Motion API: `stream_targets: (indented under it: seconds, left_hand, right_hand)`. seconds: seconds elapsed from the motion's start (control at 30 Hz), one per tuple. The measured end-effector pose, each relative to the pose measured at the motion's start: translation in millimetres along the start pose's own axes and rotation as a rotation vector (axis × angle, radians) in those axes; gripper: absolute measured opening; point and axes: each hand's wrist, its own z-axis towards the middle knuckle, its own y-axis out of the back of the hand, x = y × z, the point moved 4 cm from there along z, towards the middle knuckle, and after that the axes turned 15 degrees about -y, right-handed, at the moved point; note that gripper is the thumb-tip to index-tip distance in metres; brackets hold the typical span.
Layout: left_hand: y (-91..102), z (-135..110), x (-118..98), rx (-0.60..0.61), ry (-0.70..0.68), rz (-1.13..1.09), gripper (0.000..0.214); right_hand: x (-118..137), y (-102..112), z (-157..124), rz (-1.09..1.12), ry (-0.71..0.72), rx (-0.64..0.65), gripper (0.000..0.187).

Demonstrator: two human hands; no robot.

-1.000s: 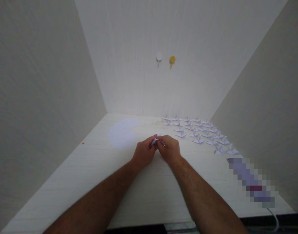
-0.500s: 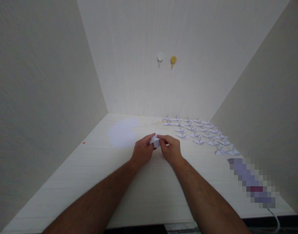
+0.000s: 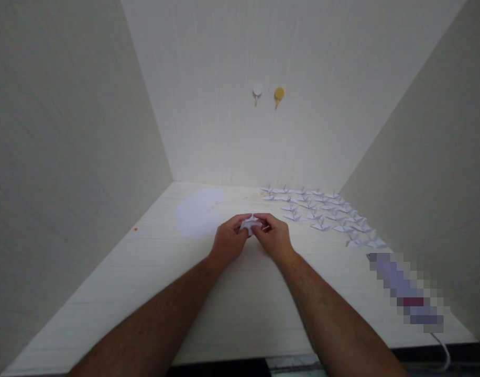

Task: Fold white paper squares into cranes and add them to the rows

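My left hand [image 3: 229, 241] and my right hand [image 3: 274, 239] meet over the middle of the pale wooden table [image 3: 145, 293]. Both pinch a small folded piece of white paper [image 3: 251, 224] between fingertips and thumbs. The paper sits just above the tabletop, partly hidden by my fingers. Both forearms reach in from the near edge.
Several folded white paper cranes [image 3: 322, 212] lie in rows at the back right. A stack of white paper sheets [image 3: 196, 212] lies at the back left. A blurred-out object [image 3: 405, 293] with a white cable [image 3: 440, 348] lies at the right edge. Walls close in on three sides; two hooks [image 3: 267, 94] hang on the back wall.
The folded paper has been turned and spread wider between my fingertips. Both hands have stayed in almost the same spot.
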Motion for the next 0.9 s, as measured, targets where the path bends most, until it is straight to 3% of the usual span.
stream_targets:
  seconds: [0.13,0.37,0.67,0.9]
  left_hand:
    - [0.7,0.1,-0.7,0.016,-0.049,0.055,0.039]
    - [-0.2,-0.8,-1.6,0.026,-0.086,0.106,0.038]
    - [2.2,-1.6,-2.0,0.046,-0.116,0.235,0.035]
    - [3.4,0.0,-0.1,0.02,-0.09,0.237,0.034]
  right_hand:
    - [0.0,-4.0,-0.1,-0.118,0.048,0.038,0.018]
    - [4.9,-2.6,-1.8,-0.243,0.103,-0.014,0.016]
    - [4.3,-4.2,-2.1,-0.246,0.127,-0.032,0.015]
    - [6.3,-3.4,-3.0,-0.08,0.082,-0.03,0.021]
